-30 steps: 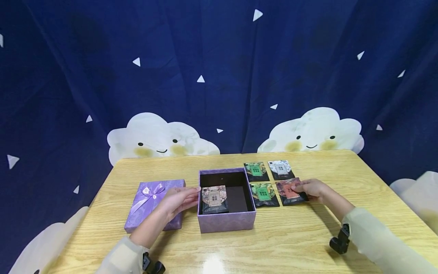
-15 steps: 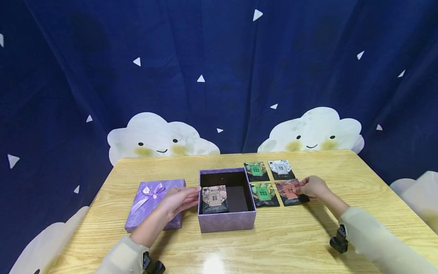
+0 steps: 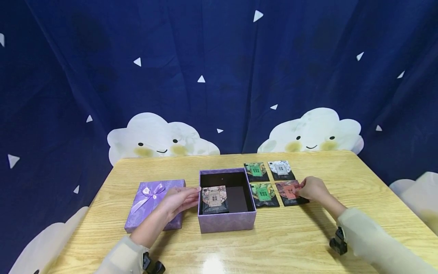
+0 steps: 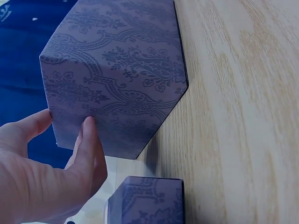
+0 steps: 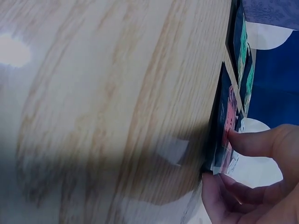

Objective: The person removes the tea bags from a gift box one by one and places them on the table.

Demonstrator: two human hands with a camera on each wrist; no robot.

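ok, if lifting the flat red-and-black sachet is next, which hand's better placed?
Right hand, likely: its thumb is on the red-and-black sachet, fingers at its edge. The left hand touches the left wall of the open purple patterned box, which stands between it and the sachet.

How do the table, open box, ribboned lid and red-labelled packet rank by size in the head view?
1. Table
2. Open box
3. Ribboned lid, partly behind the left hand
4. Red-labelled packet, partly covered by the right hand
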